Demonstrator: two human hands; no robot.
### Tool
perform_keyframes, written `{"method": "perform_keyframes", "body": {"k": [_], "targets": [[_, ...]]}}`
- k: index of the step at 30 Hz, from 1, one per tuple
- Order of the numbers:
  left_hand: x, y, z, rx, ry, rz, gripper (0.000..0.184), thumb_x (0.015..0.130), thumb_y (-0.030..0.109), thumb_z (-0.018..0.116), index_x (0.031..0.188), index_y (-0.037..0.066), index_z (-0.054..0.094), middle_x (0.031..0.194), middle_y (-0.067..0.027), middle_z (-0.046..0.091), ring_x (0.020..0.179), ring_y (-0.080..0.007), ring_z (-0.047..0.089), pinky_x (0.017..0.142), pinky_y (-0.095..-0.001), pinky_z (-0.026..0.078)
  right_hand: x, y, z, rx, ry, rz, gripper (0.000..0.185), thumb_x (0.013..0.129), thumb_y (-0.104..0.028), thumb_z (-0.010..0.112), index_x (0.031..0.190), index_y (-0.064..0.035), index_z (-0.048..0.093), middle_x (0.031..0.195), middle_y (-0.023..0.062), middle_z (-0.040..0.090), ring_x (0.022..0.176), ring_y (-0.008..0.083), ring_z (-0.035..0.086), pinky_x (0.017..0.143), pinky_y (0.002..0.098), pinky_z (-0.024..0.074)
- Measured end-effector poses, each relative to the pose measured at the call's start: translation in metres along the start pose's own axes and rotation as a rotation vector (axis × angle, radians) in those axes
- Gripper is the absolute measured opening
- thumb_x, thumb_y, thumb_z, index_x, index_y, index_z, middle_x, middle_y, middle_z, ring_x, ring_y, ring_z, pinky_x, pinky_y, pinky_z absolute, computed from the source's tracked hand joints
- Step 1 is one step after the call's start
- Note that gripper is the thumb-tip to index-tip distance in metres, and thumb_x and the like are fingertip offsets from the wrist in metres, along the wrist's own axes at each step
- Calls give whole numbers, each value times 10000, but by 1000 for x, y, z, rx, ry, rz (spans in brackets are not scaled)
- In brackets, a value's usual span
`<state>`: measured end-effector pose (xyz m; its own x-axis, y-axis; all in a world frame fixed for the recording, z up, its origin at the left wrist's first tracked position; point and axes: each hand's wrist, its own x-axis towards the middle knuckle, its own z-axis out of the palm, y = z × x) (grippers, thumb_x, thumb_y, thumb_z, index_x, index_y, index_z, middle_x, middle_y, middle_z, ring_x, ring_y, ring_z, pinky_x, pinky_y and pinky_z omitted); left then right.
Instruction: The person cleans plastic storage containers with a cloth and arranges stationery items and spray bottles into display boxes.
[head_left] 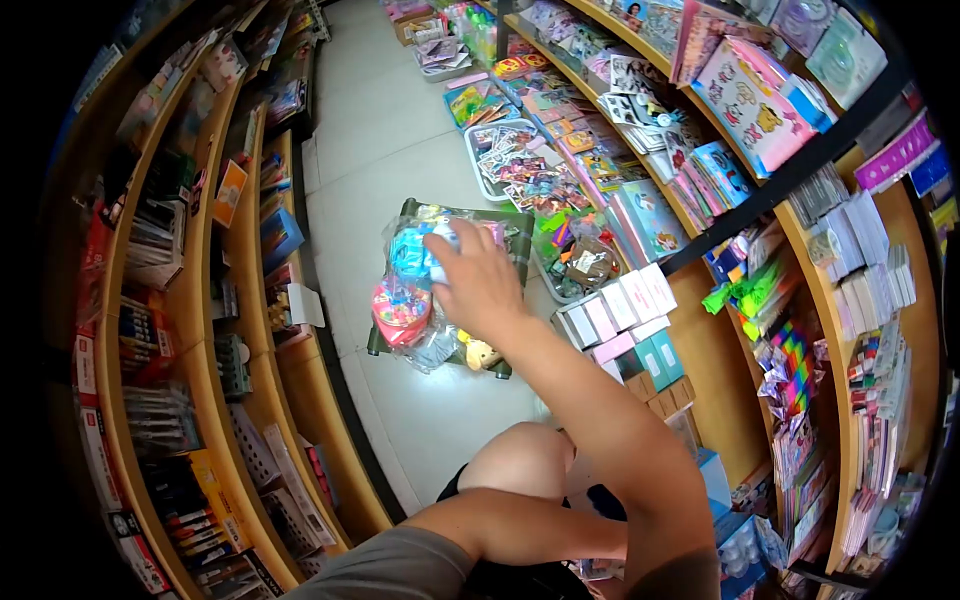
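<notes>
My right hand (482, 282) reaches down from the right over a low dark green stool or stand (518, 238). Its fingers curl around a small blue-and-white item (440, 250), whose exact kind is partly hidden by the hand. Against it lies a clear plastic bag with a bright blue thing (408, 252) inside. Nearer me on the stand are a round pink-rimmed pack of colourful small pieces (400, 312), a greyish wrapped bundle (434, 347) and a yellowish plush-like toy (480, 352). My left forearm (540, 522) crosses over my lap, and its hand is hidden behind my right arm.
Wooden shelves with pens and boxes (185, 510) line the left side. On the right, shelves hold notebooks (750, 105) and packaged goods. Along the floor (375, 130) stand a white basket of cards (490, 185), a bin of small toys (562, 290) and stacked small boxes (620, 300).
</notes>
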<state>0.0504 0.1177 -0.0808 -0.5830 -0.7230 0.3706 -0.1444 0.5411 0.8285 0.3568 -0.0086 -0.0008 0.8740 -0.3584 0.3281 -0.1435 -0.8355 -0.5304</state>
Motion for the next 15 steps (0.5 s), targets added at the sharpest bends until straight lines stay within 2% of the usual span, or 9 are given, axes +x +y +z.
{"method": "perform_keyframes", "body": {"k": [3,6,15], "targets": [[-3,-3,-7,-26,-24,-11,229,558,131,645,773,51,648,799,-134,631,801,-310,609,646,-387,488,7,2,32,-147,-194,38,508,634,-140,698,1108,-141,514,1218,164,406,1148,319,366,917,457,329],[-5,-4,-13,-37,-37,-18,227,561,129,643,775,51,649,801,-133,631,804,-308,609,646,-387,488,6,4,49,-157,-54,-26,533,634,-159,703,1129,-158,506,1238,180,377,1172,345,325,939,501,274],[-9,-1,-20,-57,-54,-43,222,570,125,639,780,53,651,808,-130,631,813,-302,609,647,-384,487,11,-2,46,-143,-59,-38,593,644,-194,704,1186,-139,468,1256,206,344,1225,396,260,994,534,210]]}}
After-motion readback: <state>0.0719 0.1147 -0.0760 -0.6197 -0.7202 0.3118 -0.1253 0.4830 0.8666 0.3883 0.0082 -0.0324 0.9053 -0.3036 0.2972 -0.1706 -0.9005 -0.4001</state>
